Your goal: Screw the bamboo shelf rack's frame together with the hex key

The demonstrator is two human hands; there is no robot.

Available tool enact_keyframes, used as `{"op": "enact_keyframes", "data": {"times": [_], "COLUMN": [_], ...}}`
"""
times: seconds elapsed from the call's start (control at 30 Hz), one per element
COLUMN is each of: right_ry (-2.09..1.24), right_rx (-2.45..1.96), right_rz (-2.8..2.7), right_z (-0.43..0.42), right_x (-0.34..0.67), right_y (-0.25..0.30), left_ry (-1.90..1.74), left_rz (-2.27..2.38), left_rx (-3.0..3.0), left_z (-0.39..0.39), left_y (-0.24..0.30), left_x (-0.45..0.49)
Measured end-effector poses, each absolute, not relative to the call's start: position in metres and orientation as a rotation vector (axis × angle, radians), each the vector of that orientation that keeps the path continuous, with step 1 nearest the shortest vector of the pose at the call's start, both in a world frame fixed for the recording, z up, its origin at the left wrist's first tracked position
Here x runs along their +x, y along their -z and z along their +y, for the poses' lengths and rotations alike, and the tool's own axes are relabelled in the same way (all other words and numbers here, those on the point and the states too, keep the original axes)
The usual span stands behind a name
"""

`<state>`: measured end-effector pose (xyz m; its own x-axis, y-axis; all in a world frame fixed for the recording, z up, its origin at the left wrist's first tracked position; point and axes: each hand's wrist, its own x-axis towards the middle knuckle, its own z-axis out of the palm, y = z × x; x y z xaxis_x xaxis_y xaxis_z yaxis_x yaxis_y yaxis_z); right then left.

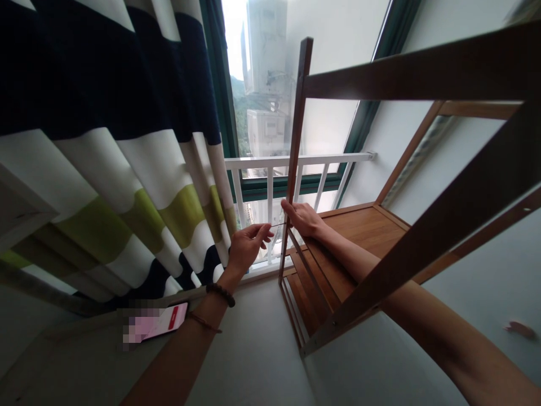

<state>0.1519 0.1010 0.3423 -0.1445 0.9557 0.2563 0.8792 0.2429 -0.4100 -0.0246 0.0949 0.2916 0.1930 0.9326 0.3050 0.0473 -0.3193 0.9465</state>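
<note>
My left hand (249, 242) is closed in a pinch on a thin rod that looks like a hex key (278, 225). The rod's far end meets the edge of an upright wooden post (296, 135). My right hand (306, 218) is wrapped round this post from the other side, thumb up, at about the same height as the rod. The post belongs to a brown wooden shelf rack (355, 228) with slatted boards, and my right forearm reaches through its frame. The exact spot where the rod touches the wood is too small to make out.
Beyond the rack stand a white railing (270, 163) and a green-framed window (230, 113). A striped curtain (160, 169) hangs at the left. Beside my left forearm lies a lit phone (169, 321). A dark rack beam (422, 231) crosses close in front at the right.
</note>
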Motion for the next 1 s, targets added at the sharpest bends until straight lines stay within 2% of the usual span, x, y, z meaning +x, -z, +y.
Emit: {"op": "enact_keyframes", "data": {"times": [0.2,0.4,0.5,0.7,0.8,1.0], "right_ry": [-0.038,-0.079,-0.084,-0.185,-0.227,-0.274], "right_rx": [-1.861,-1.712,-1.651,-1.543,-1.523,-1.528], "right_rz": [-1.955,-2.010,-2.036,-2.076,-2.080,-2.070], "right_z": [0.097,0.097,0.098,0.103,0.104,0.103], "right_x": [0.150,0.148,0.149,0.151,0.152,0.151], "right_y": [-0.341,-0.342,-0.341,-0.339,-0.338,-0.340], "left_ry": [-1.256,-1.097,-1.103,-1.430,-1.407,-1.050], "left_rz": [0.944,0.881,0.944,1.016,0.995,0.903], "left_rx": [1.464,1.125,1.255,1.833,1.912,1.141], "left_z": [0.095,0.101,0.103,0.103,0.103,0.107], "left_y": [-0.294,-0.297,-0.292,-0.291,-0.295,-0.295], "left_x": [-0.023,-0.024,-0.025,-0.027,-0.030,-0.028]}}
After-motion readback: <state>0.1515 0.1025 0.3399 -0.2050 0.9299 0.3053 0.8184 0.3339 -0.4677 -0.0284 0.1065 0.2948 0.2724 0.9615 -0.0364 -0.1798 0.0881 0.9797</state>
